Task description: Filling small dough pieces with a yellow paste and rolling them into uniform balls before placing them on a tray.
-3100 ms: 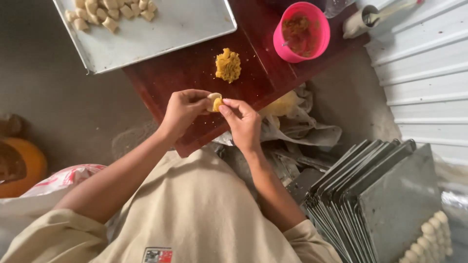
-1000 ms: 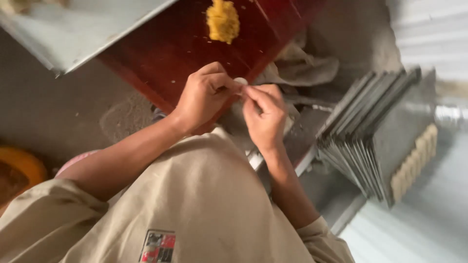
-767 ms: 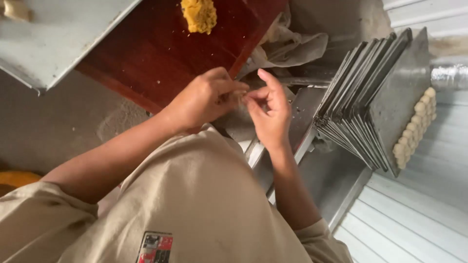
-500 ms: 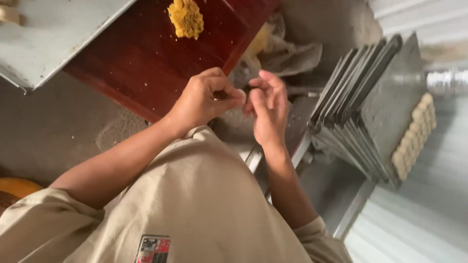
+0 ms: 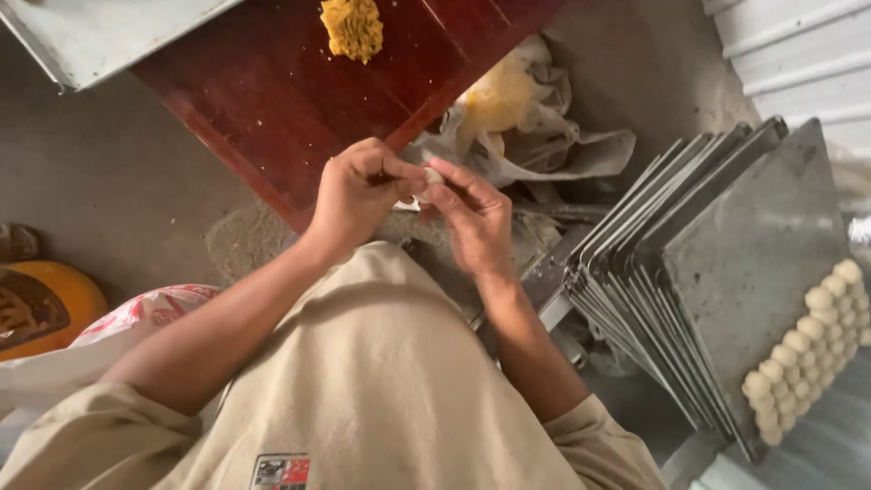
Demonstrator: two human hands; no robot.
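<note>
Both hands are pinched together around a small pale round dough ball (image 5: 429, 180), just off the near edge of the dark red wooden board (image 5: 272, 100). The left hand (image 5: 357, 189) has it between thumb and fingers, and the right hand (image 5: 474, 216) closes on it from the other side. Only a sliver of dough peeks out between the fingertips. A crumbly yellow filling heap (image 5: 352, 27) sits well apart up the board.

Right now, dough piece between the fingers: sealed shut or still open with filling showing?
Looks closed: the dough piece shows only pale surface, no yellow filling, pinched between left hand and right hand. Fingers hide most of it, so the seam cannot be confirmed.
</note>
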